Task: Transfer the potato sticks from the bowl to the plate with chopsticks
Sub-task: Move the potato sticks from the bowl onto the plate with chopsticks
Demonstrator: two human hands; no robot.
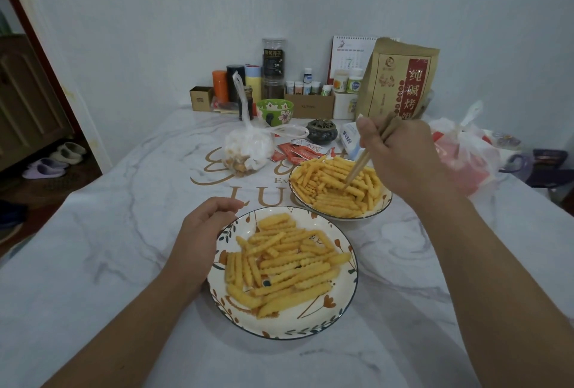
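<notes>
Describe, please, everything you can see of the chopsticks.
The chopsticks are a pale wooden-looking pair, gripped near their upper ends by the right hand. They slant down and to the left, tips close together among the potato sticks in the bowl. Whether they pinch a stick cannot be told.

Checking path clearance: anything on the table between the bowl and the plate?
Head view: nothing. Only a narrow bare strip of marbled tablecloth separates the bowl from the plate; their rims look nearly touching.
</notes>
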